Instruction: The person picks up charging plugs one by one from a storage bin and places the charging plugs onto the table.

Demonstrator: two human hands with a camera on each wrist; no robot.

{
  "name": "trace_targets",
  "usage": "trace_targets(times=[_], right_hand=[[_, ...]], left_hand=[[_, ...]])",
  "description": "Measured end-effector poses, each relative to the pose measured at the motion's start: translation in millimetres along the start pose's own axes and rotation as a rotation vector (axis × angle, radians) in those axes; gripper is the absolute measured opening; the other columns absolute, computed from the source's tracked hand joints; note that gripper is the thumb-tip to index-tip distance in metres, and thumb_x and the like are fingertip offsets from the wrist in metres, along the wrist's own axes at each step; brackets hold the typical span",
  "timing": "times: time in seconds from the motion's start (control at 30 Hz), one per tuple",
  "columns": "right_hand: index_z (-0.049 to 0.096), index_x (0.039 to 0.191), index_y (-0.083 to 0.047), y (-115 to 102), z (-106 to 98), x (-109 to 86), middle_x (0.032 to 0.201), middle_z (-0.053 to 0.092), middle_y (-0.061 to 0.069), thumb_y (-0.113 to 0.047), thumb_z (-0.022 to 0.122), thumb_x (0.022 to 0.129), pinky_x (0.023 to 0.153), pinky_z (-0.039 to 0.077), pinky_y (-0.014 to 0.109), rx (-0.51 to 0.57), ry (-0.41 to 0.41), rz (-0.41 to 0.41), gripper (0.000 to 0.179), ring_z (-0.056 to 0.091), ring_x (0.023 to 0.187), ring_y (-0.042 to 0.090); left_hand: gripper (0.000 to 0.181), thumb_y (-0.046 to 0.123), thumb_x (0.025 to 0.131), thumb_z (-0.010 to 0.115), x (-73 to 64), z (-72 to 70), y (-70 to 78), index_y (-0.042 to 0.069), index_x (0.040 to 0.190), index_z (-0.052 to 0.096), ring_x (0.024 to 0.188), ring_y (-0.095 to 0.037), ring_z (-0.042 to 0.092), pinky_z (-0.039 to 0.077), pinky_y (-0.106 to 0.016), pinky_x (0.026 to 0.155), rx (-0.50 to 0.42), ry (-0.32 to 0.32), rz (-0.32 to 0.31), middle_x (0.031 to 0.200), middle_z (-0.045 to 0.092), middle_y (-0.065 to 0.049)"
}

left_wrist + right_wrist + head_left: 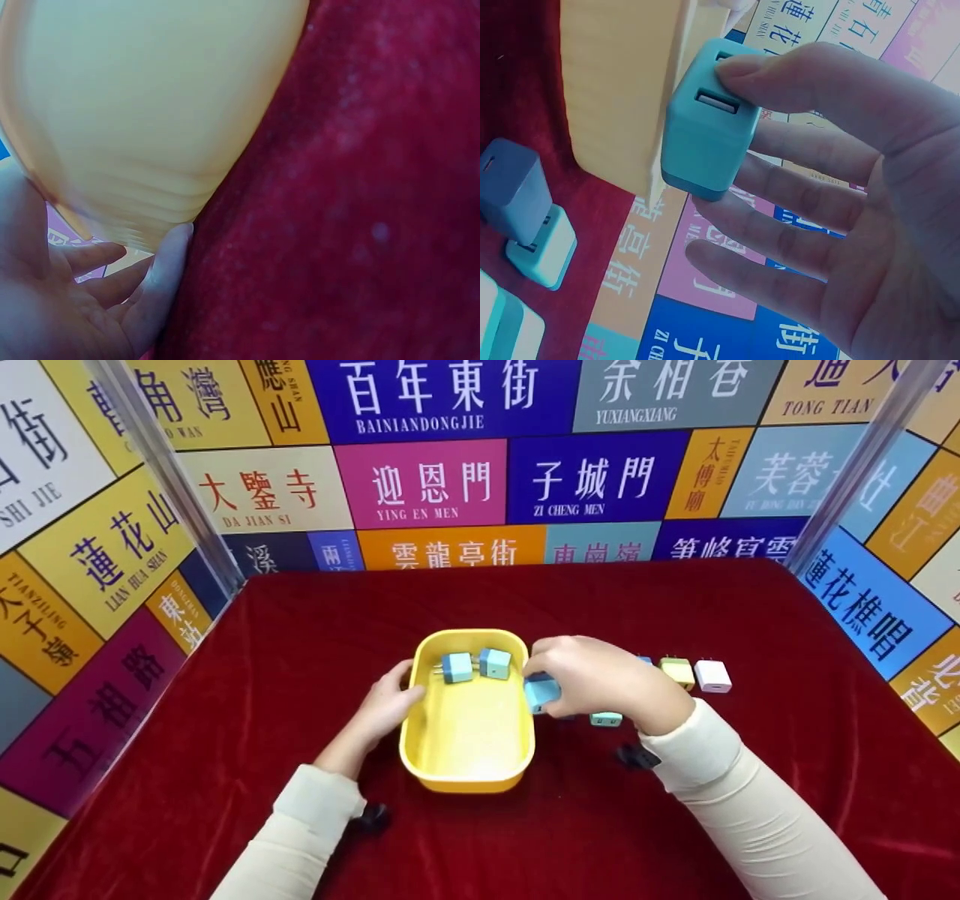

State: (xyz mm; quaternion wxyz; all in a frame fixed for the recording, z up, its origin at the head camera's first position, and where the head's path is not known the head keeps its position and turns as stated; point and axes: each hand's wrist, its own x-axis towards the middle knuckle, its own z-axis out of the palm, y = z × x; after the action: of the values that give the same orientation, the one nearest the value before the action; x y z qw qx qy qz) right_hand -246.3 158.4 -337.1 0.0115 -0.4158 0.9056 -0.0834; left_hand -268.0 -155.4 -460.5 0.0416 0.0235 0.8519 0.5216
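A yellow plastic basin (466, 786) stands on the red cloth, with two teal-and-blue plug chargers (457, 667) lying near its far end. My left hand (386, 703) holds the basin's left side, thumb over the rim and fingers against the outer wall. At the right rim, my right hand (589, 679) pinches a teal charger (709, 124) between thumb and fingers. Two USB slots show on that charger's face in the right wrist view. The left wrist view has my left hand (82, 292) touching the basin's pale wall (150, 97).
Right of the basin lie a white charger (712, 676), a yellow-green charger (677, 672) and a teal charger (606, 719). A dark blue charger (511, 184) sits there too, mostly covered by my right hand in the head view. Panels with printed street names (420, 484) enclose the table.
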Motion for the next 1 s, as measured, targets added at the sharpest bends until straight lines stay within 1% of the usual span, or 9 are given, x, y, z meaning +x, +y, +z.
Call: trace_targets(times=[0.23, 0.43, 0.67, 0.8, 1.0], right_hand=[[0.080, 0.118, -0.007, 7, 3, -6.5, 0.106, 0.070, 0.007, -0.018, 0.089, 0.081, 0.082, 0.059, 0.036, -0.001, -0.013, 0.024, 0.040, 0.061, 0.088, 0.021], [0.080, 0.115, -0.006, 20, 1, -19.8, 0.105, 0.070, 0.007, -0.016, 0.088, 0.079, 0.081, 0.060, 0.038, -0.034, 0.008, 0.038, 0.038, 0.062, 0.087, 0.021], [0.080, 0.116, -0.005, 30, 2, -32.9, 0.105, 0.070, 0.007, -0.017, 0.090, 0.081, 0.083, 0.063, 0.040, -0.065, -0.025, 0.089, 0.039, 0.062, 0.087, 0.020], [0.080, 0.115, -0.005, 36, 4, -40.2, 0.105, 0.071, 0.008, -0.017, 0.091, 0.080, 0.085, 0.063, 0.041, -0.082, -0.032, 0.101, 0.039, 0.064, 0.088, 0.021], [0.081, 0.112, -0.006, 44, 8, -51.9, 0.106, 0.072, 0.009, -0.014, 0.091, 0.079, 0.083, 0.063, 0.043, -0.084, -0.029, 0.106, 0.036, 0.065, 0.088, 0.023]], left_hand=[[0.062, 0.016, 0.096, 0.057, -0.4, -0.3, -0.1, 0.007, 0.157, 0.050, 0.118, -0.029, 0.064, 0.056, -0.043, 0.099, 0.001, -0.001, -0.004, 0.144, 0.062, -0.018], [0.064, 0.015, 0.095, 0.057, 0.0, 0.6, 1.6, 0.008, 0.158, 0.049, 0.117, -0.028, 0.064, 0.057, -0.042, 0.098, 0.001, -0.002, -0.018, 0.145, 0.062, -0.017], [0.063, 0.014, 0.096, 0.057, -0.5, -1.0, 2.4, 0.007, 0.158, 0.049, 0.119, -0.029, 0.064, 0.057, -0.042, 0.099, -0.011, -0.007, -0.017, 0.145, 0.061, -0.018], [0.063, 0.014, 0.096, 0.057, -0.3, -1.3, 2.4, 0.007, 0.158, 0.049, 0.118, -0.029, 0.064, 0.057, -0.042, 0.098, -0.004, -0.005, -0.013, 0.145, 0.061, -0.018], [0.063, 0.014, 0.097, 0.057, -0.6, -0.2, 1.7, 0.007, 0.159, 0.048, 0.119, -0.029, 0.064, 0.056, -0.043, 0.099, 0.001, -0.007, -0.021, 0.147, 0.060, -0.018]])
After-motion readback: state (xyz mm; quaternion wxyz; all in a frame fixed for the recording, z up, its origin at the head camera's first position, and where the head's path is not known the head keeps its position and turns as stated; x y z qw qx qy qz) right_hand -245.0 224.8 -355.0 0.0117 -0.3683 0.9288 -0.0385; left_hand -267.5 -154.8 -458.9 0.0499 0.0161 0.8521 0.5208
